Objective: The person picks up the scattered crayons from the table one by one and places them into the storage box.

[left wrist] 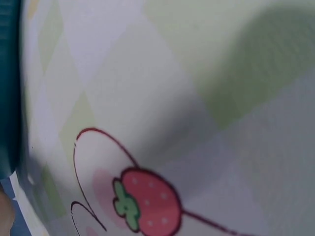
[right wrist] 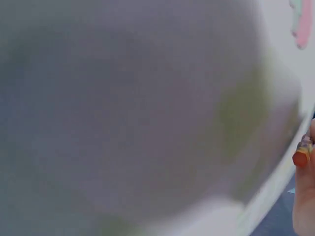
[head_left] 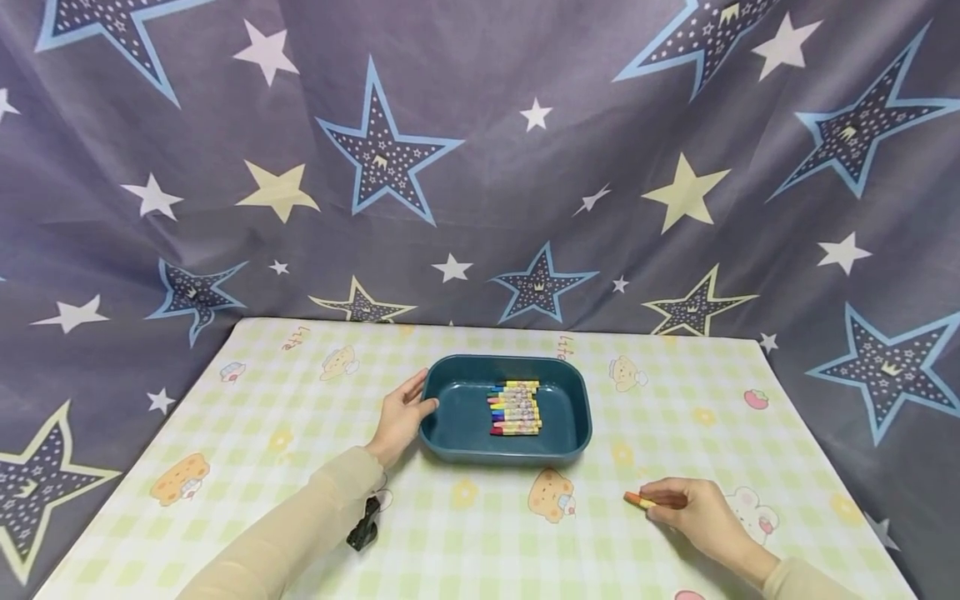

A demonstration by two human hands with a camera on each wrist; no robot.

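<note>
A dark teal rectangular tray (head_left: 465, 457) sits near the middle of the table in the head view. Several crayons (head_left: 516, 414) lie in it, stacked in a column with their coloured tips to the left. My left hand (head_left: 401, 419) holds the tray's left wall, thumb over the rim and fingers along the outside. In the left wrist view only the tray's edge (left wrist: 7, 88) shows. To the right and nearer me, my right hand (head_left: 693, 510) pinches an orange crayon (head_left: 634, 500) between thumb and fingers, tip pointing left. The same orange crayon (right wrist: 301, 156) appears at the right wrist view's edge.
A green-and-white checked tablecloth (head_left: 300, 508) with printed cartoon figures covers the table. Behind it hangs a dark curtain (head_left: 480, 167) with stars. A small black device (head_left: 363, 525) is beside the left forearm.
</note>
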